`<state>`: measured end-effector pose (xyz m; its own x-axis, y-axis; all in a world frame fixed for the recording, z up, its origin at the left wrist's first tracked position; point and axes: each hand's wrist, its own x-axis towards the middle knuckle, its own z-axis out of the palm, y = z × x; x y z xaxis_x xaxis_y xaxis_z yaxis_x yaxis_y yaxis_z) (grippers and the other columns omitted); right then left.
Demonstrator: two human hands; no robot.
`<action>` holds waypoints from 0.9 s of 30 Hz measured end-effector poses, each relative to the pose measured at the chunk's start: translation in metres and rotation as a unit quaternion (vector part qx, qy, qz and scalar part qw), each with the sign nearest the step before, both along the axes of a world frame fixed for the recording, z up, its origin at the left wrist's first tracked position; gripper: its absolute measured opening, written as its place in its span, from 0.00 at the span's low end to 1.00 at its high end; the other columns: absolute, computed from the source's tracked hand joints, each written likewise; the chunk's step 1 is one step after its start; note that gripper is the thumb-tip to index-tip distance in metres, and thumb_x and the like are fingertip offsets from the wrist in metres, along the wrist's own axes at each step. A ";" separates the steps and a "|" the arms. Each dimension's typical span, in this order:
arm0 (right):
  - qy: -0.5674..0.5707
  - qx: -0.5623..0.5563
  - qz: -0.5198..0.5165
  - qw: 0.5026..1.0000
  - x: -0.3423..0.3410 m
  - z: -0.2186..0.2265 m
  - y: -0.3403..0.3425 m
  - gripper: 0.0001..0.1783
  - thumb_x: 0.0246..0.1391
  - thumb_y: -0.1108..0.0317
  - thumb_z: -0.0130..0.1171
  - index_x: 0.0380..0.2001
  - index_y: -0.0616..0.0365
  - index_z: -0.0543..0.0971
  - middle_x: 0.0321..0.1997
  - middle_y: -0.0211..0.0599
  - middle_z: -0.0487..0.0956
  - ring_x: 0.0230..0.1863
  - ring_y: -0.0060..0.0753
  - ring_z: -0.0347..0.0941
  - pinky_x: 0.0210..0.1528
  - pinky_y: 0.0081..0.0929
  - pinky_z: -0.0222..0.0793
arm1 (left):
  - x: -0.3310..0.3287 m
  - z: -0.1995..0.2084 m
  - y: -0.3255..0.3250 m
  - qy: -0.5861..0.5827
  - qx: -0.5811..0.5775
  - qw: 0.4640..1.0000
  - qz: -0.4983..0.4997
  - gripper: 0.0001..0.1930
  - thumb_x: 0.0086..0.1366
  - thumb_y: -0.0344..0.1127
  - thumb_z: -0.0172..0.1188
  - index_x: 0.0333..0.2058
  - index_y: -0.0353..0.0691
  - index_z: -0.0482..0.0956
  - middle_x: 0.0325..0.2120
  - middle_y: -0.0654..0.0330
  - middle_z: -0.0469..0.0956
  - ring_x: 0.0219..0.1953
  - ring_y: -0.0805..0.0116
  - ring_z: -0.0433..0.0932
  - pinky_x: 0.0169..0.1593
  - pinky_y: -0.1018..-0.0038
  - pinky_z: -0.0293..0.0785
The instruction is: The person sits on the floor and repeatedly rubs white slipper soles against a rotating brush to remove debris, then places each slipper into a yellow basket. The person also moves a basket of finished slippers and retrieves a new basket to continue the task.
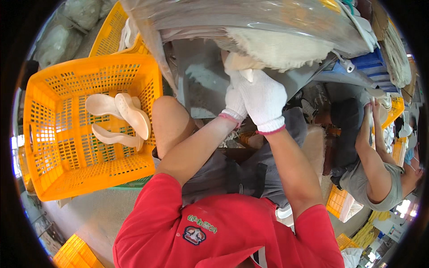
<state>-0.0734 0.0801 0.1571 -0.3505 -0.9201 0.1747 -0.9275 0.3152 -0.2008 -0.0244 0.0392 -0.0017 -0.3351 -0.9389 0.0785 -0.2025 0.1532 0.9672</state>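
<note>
Both of my hands wear white knit gloves with pink cuffs and are pressed together in front of the machine's opening. My left hand [234, 100] is closed on a cream shoe sole [241, 62], mostly hidden by the gloves. My right hand [264, 94] overlaps it and is closed on the same sole, its fingers largely out of sight. The top of the sole meets the lower edge of a fluffy cream buffing wheel [279, 47]; whether they press together I cannot tell.
A yellow plastic basket [91, 172] with several cream shoe soles [133, 115] stands left of my knee. Clear plastic sheeting [192, 13] wraps the hood above the wheel. At the right, another person [380, 178] sits with arms stretched forward, near more yellow crates [336, 201].
</note>
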 end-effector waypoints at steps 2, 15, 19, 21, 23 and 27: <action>-0.127 -0.084 0.052 0.987 0.005 0.005 0.001 0.08 0.68 0.58 0.66 0.42 0.47 0.87 0.40 0.35 0.88 0.39 0.44 0.86 0.41 0.35 0.82 | 0.008 0.013 0.003 -0.005 0.065 0.997 -0.050 0.28 0.79 0.51 0.60 0.66 0.36 0.73 0.55 0.46 0.83 0.57 0.50 0.84 0.59 0.62 0.80; -0.619 0.072 0.000 0.782 -0.005 0.026 0.071 0.36 0.57 0.75 0.71 0.69 0.64 0.75 0.59 0.33 0.81 0.55 0.23 0.78 0.57 0.25 0.77 | 0.008 0.033 -0.057 0.406 0.561 0.702 -0.163 0.38 0.74 0.78 0.46 0.52 0.45 0.77 0.36 0.54 0.80 0.33 0.50 0.83 0.42 0.51 0.84; -0.654 0.050 0.045 0.754 -0.019 0.009 0.026 0.22 0.66 0.66 0.66 0.60 0.63 0.79 0.51 0.34 0.85 0.48 0.23 0.83 0.51 0.26 0.80 | 0.008 0.057 -0.069 0.467 0.412 0.779 -0.069 0.44 0.71 0.83 0.42 0.54 0.44 0.77 0.37 0.56 0.81 0.35 0.52 0.83 0.40 0.51 0.84; -0.690 0.076 0.055 0.718 -0.008 0.035 0.026 0.16 0.69 0.61 0.65 0.50 0.64 0.83 0.43 0.34 0.87 0.42 0.23 0.84 0.46 0.26 0.82 | 0.007 0.062 -0.055 0.466 0.422 0.777 -0.038 0.47 0.69 0.86 0.40 0.56 0.44 0.78 0.38 0.57 0.82 0.35 0.54 0.83 0.40 0.51 0.84; -0.642 0.040 -0.034 0.765 0.017 0.036 0.071 0.22 0.63 0.63 0.69 0.55 0.65 0.81 0.48 0.43 0.87 0.47 0.37 0.87 0.48 0.36 0.83 | 0.004 0.055 -0.034 0.434 0.525 0.731 -0.031 0.51 0.67 0.88 0.38 0.57 0.44 0.78 0.38 0.57 0.82 0.36 0.55 0.83 0.39 0.51 0.84; -0.249 0.121 -0.018 0.961 0.044 0.037 0.099 0.35 0.49 0.59 0.76 0.58 0.63 0.78 0.50 0.57 0.83 0.48 0.65 0.82 0.51 0.53 0.81 | -0.010 0.026 -0.025 0.403 0.505 0.763 0.024 0.47 0.73 0.82 0.38 0.61 0.42 0.78 0.43 0.59 0.84 0.43 0.57 0.84 0.41 0.53 0.85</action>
<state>-0.0296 0.1791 0.1938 -0.3681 -0.8979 -0.2415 -0.7228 0.4397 -0.5331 -0.0346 0.0138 0.0246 -0.5226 -0.6672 -0.5308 0.5387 -0.7410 0.4009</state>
